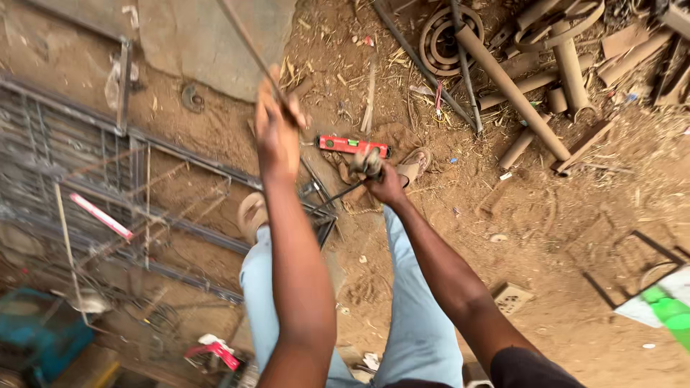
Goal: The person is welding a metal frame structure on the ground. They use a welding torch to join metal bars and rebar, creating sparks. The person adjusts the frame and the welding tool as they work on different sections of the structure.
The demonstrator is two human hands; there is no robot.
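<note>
Standing over a welded steel grille (93, 158) on the dirt, the person works a thin steel rod (248, 43) — left hand (277, 133) closed round it, right hand (384, 179) clenched on a hammer (366, 162). Striking seems underway; a square blow needs the rod steadied — red spirit level (352, 145) nearby.

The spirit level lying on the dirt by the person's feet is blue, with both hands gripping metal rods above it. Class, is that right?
Not quite. The spirit level is red, as the head view shows. The left hand and right hand do each grip a metal rod above it.
</note>
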